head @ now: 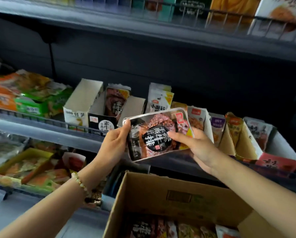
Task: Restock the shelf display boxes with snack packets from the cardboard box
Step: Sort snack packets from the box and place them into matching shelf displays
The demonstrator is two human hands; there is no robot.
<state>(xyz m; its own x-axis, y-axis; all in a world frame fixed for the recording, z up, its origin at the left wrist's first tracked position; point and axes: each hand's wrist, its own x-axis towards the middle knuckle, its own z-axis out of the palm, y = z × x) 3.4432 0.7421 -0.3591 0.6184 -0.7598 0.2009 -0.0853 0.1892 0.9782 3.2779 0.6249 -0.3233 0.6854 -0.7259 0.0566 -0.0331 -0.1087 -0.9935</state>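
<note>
A stack of snack packets [158, 133] with a dark steak picture and a black round label is held in front of the middle shelf. My left hand [115, 143] grips its left edge. My right hand [197, 148] holds its right side from below, thumb lying across the front. Behind the stack stands a black-fronted display box [101, 121] with one matching packet [115, 102] upright inside. The open cardboard box [178, 196] sits below my arms, with several more packets [174, 228] in its bottom.
White display boxes [82, 102] and boxes of other snacks [246, 136] line the middle shelf. Green and orange bags [28, 95] lie at the left. A lower shelf [32, 165] holds more snack boxes. The upper shelf [212, 23] overhangs closely.
</note>
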